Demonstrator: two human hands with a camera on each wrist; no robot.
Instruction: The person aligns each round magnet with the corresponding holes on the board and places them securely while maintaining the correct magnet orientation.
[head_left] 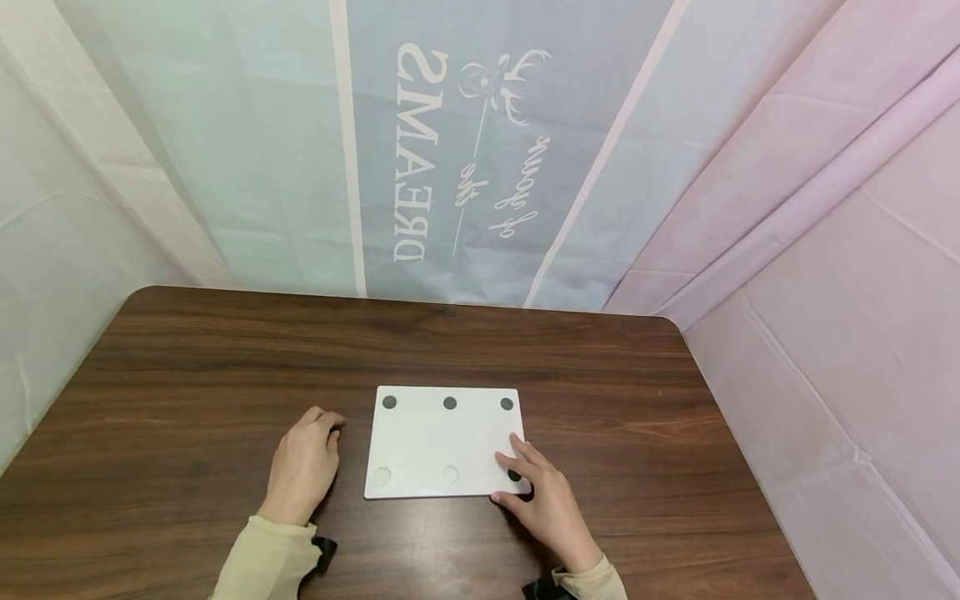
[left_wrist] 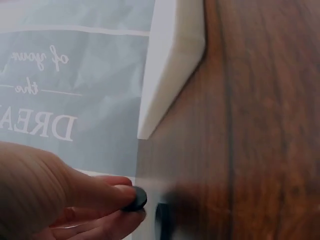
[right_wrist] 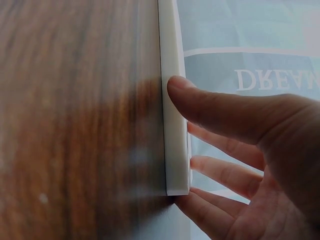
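A white rectangular board (head_left: 431,439) lies on the table. Dark discs sit in its three far round recesses, including the far-left disc (head_left: 389,402); another dark disc (head_left: 514,475) sits at the near right, partly behind fingers. The recesses at near left (head_left: 382,476) and near middle (head_left: 450,474) hold no disc. Left of the board, my left hand (head_left: 303,467) pinches a small black disc (left_wrist: 135,199) between thumb and fingers. A second dark round piece (left_wrist: 162,221) shows low beside it, blurred. My right hand (head_left: 551,504) holds the board's near-right corner, thumb against the near edge, fingertips on top.
The brown wooden table (head_left: 637,433) extends around the board on all sides. Behind it hangs a printed curtain (head_left: 480,167) with lettering, and pale fabric (head_left: 847,358) hangs along the right. Dark straps (head_left: 324,554) show at both wrists.
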